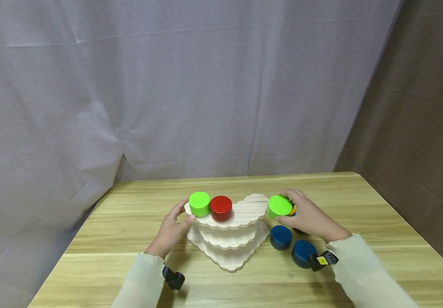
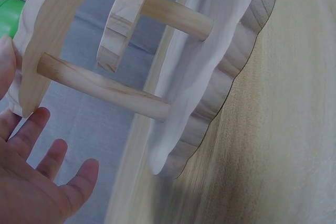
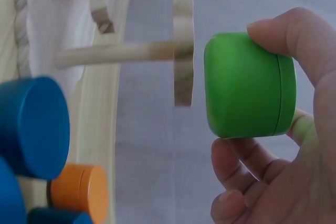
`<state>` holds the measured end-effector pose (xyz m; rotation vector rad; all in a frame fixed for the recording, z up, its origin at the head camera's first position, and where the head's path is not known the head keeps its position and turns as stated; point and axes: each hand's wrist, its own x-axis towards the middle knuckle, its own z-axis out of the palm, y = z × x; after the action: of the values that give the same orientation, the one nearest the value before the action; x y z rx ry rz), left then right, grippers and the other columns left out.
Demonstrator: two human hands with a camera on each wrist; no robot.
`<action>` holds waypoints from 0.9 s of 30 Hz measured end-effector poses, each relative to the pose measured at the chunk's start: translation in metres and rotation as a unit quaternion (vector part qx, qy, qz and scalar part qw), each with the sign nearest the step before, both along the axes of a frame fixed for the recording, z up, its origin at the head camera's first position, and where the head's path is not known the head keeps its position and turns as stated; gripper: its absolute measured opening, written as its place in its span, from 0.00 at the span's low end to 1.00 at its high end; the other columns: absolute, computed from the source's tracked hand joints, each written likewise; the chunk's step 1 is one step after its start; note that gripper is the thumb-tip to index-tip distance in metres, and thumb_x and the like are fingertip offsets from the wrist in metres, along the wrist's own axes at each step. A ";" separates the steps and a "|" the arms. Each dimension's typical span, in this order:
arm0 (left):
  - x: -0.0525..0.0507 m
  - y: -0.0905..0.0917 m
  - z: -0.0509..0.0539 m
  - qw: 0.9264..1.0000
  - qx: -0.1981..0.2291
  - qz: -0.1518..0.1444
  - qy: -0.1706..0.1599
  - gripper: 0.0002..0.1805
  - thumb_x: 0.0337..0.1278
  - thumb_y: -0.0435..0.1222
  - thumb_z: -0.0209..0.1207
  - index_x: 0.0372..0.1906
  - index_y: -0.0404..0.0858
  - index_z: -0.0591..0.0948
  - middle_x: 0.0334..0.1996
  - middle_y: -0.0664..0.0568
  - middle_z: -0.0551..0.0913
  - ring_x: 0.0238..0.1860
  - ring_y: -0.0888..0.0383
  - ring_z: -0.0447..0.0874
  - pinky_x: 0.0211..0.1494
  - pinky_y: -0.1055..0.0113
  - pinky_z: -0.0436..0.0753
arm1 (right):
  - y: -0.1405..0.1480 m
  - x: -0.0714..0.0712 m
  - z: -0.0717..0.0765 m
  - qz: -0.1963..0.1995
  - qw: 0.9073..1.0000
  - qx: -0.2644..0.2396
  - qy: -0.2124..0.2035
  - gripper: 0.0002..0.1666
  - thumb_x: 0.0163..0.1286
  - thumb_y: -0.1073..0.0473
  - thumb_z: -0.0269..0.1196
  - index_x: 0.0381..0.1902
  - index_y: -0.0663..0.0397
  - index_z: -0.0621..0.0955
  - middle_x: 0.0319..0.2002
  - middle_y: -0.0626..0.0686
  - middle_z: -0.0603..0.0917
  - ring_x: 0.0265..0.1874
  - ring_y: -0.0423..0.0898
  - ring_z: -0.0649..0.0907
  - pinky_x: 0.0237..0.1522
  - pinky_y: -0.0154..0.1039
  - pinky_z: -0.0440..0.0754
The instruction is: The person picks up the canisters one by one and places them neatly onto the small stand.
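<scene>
Left hand and right hand are both working at the wooden stand, below the frame's centre. From my remote post I'm seeing the left pinching the top board's left end between thumb and nearest fingers, its other fingers spreading free; I'm judging that it is steadying the raised top against tipping. The right is gripping a green jar, thumb and fingers spanning its sides, just off the board's right end; a gap is showing in the right wrist view. That side grip is presumably leaving the base free. Left on the board, a second green jar and a red jar are sitting side by side, likely because the flat wood is giving level footing. Lower right, two blue jars are standing on the table, conveniently near the right hand, and an orange jar is showing lower left in the right wrist view.
</scene>
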<state>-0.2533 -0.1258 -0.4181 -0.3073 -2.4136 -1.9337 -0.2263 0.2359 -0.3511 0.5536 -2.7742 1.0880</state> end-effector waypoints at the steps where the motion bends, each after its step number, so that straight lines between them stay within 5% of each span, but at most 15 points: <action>1: 0.000 0.000 0.000 1.000 0.001 0.000 0.000 0.36 0.61 0.38 0.61 0.72 0.39 0.62 0.64 0.35 0.68 0.68 0.38 0.60 0.67 0.39 0.62 | -0.003 -0.002 0.000 0.007 1.000 -0.005 0.000 0.33 0.57 0.60 0.70 0.59 0.60 0.72 0.54 0.60 0.72 0.46 0.53 0.73 0.45 0.47 0.77; 7: 0.000 -0.001 -0.002 1.000 -0.004 0.001 0.003 0.37 0.61 0.39 0.62 0.72 0.38 0.62 0.63 0.34 0.69 0.67 0.37 0.61 0.66 0.40 0.64 | -0.019 -0.011 -0.001 0.040 0.999 -0.028 -0.010 0.33 0.56 0.60 0.70 0.59 0.57 0.72 0.55 0.59 0.71 0.46 0.52 0.72 0.46 0.50 0.77; 27: 0.002 -0.001 0.001 1.000 -0.002 0.003 -0.002 0.36 0.61 0.38 0.62 0.73 0.38 0.62 0.63 0.35 0.69 0.67 0.40 0.61 0.64 0.43 0.68 | -0.065 -0.028 0.003 0.057 0.998 -0.008 -0.029 0.33 0.54 0.59 0.68 0.60 0.56 0.74 0.57 0.59 0.72 0.47 0.50 0.73 0.46 0.43 0.75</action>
<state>-0.2510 -0.1263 -0.4176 -0.2945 -2.4186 -1.9291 -0.2547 0.1707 -0.3480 0.6985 -2.8104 1.1668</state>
